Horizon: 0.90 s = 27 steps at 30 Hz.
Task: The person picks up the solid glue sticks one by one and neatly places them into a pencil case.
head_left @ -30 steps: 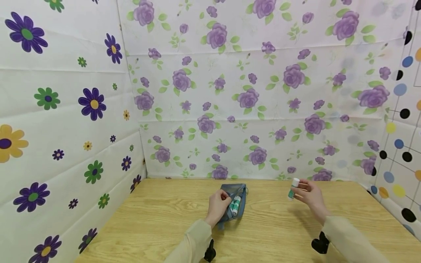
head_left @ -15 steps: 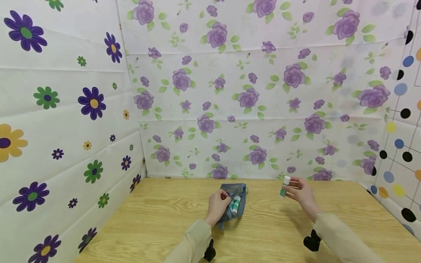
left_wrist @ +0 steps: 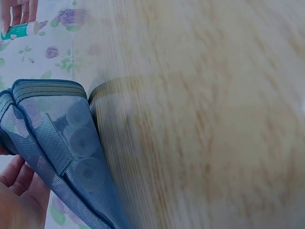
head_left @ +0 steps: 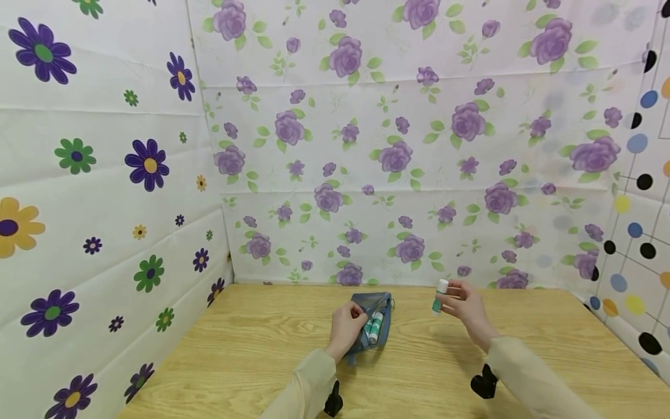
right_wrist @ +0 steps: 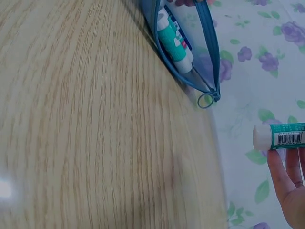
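A blue mesh zipper pouch [head_left: 384,334] lies unzipped on the wooden table, with green-and-white glue sticks [head_left: 376,327] inside. My left hand [head_left: 345,327] pinches the near left edge of its opening. In the left wrist view, round stick ends show through the mesh pouch [left_wrist: 52,129], and part of the left hand [left_wrist: 24,198] is behind it. To the right, my right hand [head_left: 467,308] holds another glue stick [head_left: 441,295] above the table, white cap upward. The right wrist view shows this glue stick [right_wrist: 286,136] with a barcode on its label, fingertips along its side.
The wooden table [head_left: 262,331] meets a back wall of purple-flowered sheeting [head_left: 366,174]. Flower-printed sheeting [head_left: 115,203] covers the left side, dotted sheeting [head_left: 638,233] the right. A zipper ring [right_wrist: 206,100] hangs at the pouch's end.
My right hand has moved left toward the pouch, carrying the glue stick. The left hand and the pouch have stayed in place.
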Each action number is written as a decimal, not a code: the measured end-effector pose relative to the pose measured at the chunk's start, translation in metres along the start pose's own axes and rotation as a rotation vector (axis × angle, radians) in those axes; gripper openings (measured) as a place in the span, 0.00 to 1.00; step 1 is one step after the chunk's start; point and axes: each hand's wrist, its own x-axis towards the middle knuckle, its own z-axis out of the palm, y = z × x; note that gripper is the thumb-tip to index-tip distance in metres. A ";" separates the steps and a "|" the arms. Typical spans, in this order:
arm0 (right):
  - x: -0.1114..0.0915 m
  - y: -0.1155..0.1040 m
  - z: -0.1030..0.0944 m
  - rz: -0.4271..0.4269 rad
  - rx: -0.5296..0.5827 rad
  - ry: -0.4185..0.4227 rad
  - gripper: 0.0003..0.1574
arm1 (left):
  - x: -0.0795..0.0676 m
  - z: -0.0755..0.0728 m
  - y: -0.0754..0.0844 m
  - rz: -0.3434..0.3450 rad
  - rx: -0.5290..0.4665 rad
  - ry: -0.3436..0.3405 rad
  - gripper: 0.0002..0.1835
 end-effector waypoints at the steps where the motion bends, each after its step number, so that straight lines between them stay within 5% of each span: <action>1: 0.000 0.000 0.002 0.003 0.003 -0.005 0.33 | 0.000 0.000 0.000 0.002 0.003 0.001 0.03; 27: -0.002 0.004 0.046 0.088 0.071 -0.036 0.27 | 0.001 0.001 -0.001 0.008 0.020 0.010 0.03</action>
